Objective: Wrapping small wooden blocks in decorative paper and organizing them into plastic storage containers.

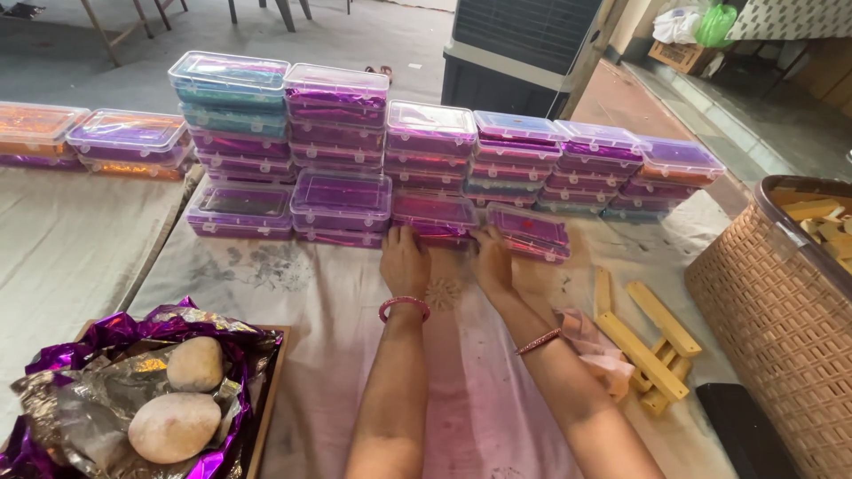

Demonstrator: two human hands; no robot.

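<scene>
Both hands lie flat, fingers spread, pinching nothing: the left hand [404, 259] touches the magenta clear-lidded box [435, 213] at its 12 o'clock, long axis 9-to-3; the right hand [493, 263] sits beside it at 3 o'clock

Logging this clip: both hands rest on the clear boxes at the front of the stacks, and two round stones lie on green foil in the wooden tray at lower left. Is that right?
Not quite. The head view shows the foil is purple, not green. The rest holds: the left hand and right hand rest on the clear boxes at the front of the stacks, and two round stones lie in the wooden tray at lower left.
</scene>
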